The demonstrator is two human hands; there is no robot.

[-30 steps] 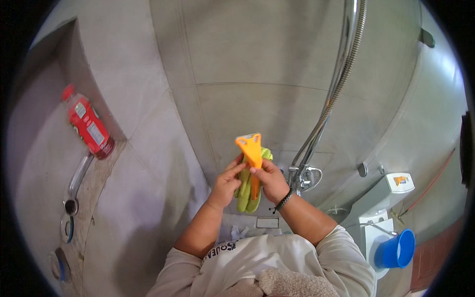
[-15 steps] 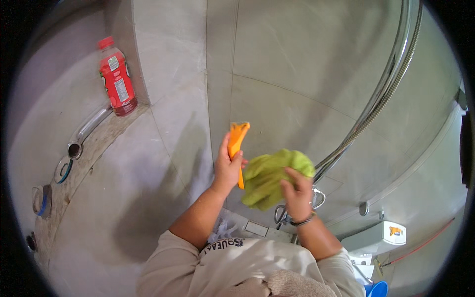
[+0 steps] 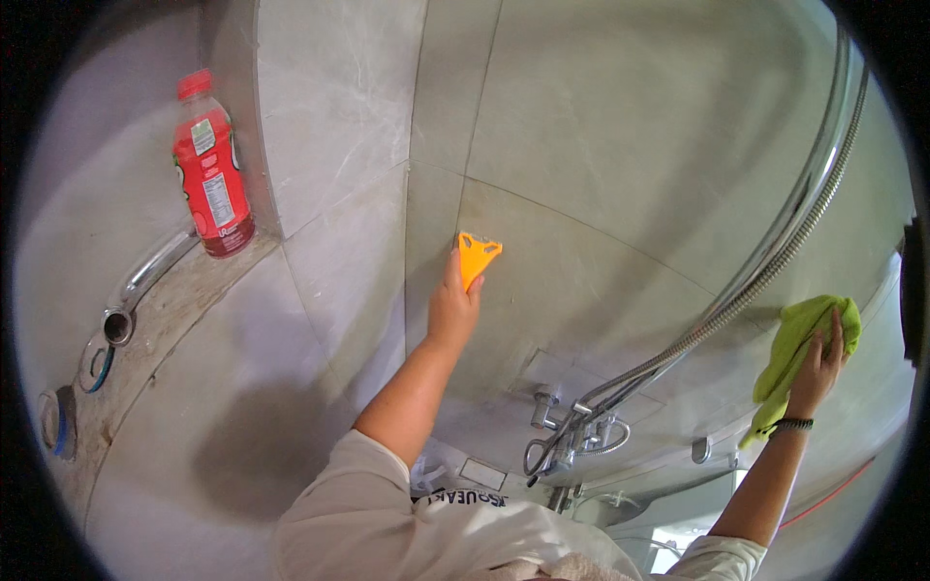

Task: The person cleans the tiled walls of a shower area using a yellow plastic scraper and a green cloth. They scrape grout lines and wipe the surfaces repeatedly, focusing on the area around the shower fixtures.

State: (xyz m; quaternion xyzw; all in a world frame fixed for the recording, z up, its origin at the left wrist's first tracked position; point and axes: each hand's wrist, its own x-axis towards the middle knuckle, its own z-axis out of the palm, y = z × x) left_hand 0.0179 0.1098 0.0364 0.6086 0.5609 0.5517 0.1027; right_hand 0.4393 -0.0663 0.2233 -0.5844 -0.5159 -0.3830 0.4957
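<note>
My left hand [image 3: 453, 308] is closed around the handle of an orange scraper [image 3: 478, 258]. Its wide head points up toward the tiled wall [image 3: 572, 261], close to the corner; whether the edge touches the tile I cannot tell. Far to the right, my right hand [image 3: 817, 373] has its fingers pressed over a yellow-green cloth [image 3: 796, 334]. The cloth seems to lie against the wall, its lower end hanging beside my wrist.
A red-capped bottle [image 3: 214, 179] stands on a stained ledge [image 3: 160, 353] at left, near a chrome spout [image 3: 155, 271]. A chrome shower rail with hose [image 3: 775, 261] curves down to the mixer tap [image 3: 581, 436]. A red hose [image 3: 823, 496] runs at lower right.
My right hand has swung far to the right with the cloth, away from my left hand. The scraper has turned, so its broad face now shows. The view has shifted slightly.
</note>
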